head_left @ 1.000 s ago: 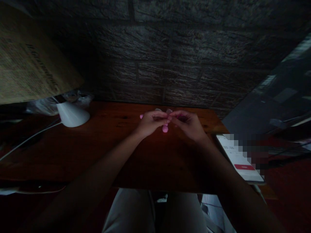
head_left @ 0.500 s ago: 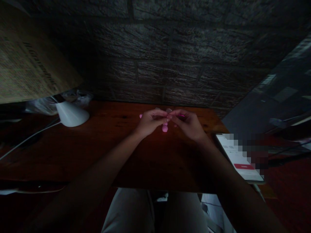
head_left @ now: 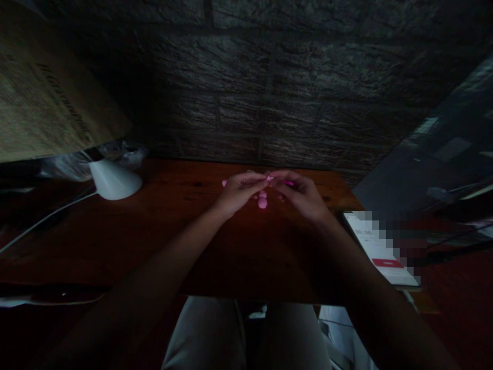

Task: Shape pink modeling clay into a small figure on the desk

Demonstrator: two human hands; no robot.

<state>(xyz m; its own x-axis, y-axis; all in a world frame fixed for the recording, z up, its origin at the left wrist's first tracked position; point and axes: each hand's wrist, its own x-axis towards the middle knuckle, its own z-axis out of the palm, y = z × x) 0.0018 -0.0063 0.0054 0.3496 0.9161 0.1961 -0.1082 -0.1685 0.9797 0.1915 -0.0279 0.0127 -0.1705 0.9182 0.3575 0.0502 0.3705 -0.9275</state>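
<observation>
Your left hand (head_left: 235,194) and right hand (head_left: 304,198) pinch a small pink piece (head_left: 269,178) | pink lump (head_left: 262,202) just nearer | press lightly, evenly; it probably dents

The flat, reddish-brown wooden worktop (head_left: 154,221) looks smooth and faintly glossy; the dark grey block wall (head_left: 239,61) is rough and matt. The rounded, pink, dough-like lump (head_left: 262,202) appears matt. The white, cone-shaped, plastic-looking stand (head_left: 115,181) is smooth; the clear, crumpled plastic wrapping (head_left: 63,167) shines.

Lit phone (head_left: 375,250), dark brick wall (head_left: 239,67)
</observation>
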